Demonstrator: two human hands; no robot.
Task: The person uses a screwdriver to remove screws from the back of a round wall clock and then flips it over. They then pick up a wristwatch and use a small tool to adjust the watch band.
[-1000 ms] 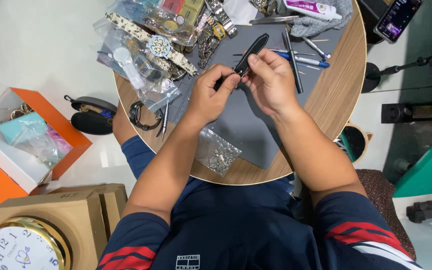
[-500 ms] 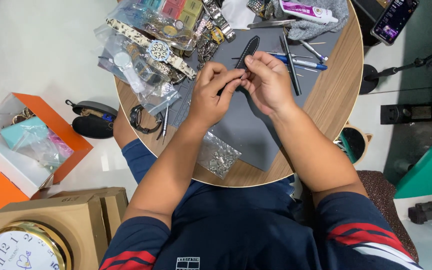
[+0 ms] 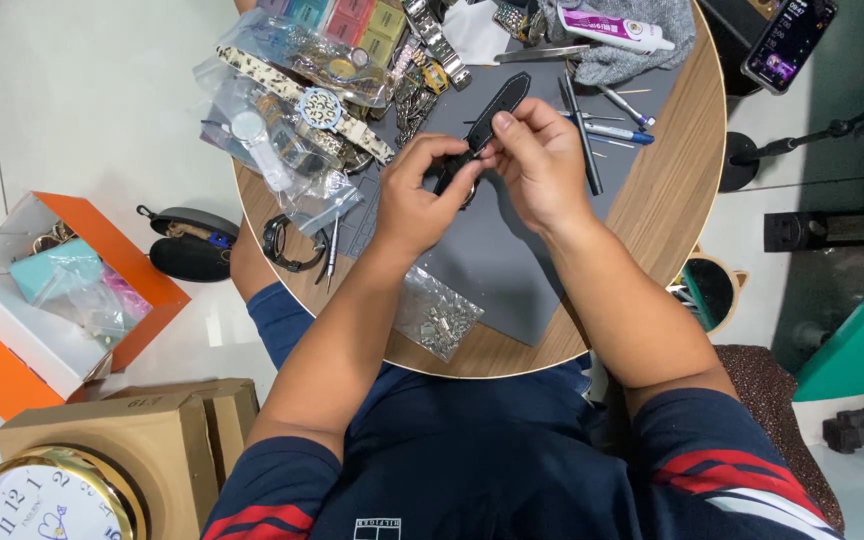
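Pinching 1 black watch strap (image 3: 497, 110) between left hand (image 3: 422, 195) and right hand (image 3: 542, 165), each grip closed on it, strap end jutting beyond.

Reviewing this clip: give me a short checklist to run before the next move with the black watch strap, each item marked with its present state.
1. Both hands on the black watch strap: ok; left hand and right hand pinch it together.
2. Strap held over the grey work mat: ok.
3. Watch case attached at the strap's lower end: cannot tell; the fingers hide it.
4. Tools within reach: ok; a dark slim tool and a blue pen-like tool lie on the mat beside the right hand.
5. Bag of small metal parts closed: cannot tell.
6. Bagged watches kept apart from the hands: ok.
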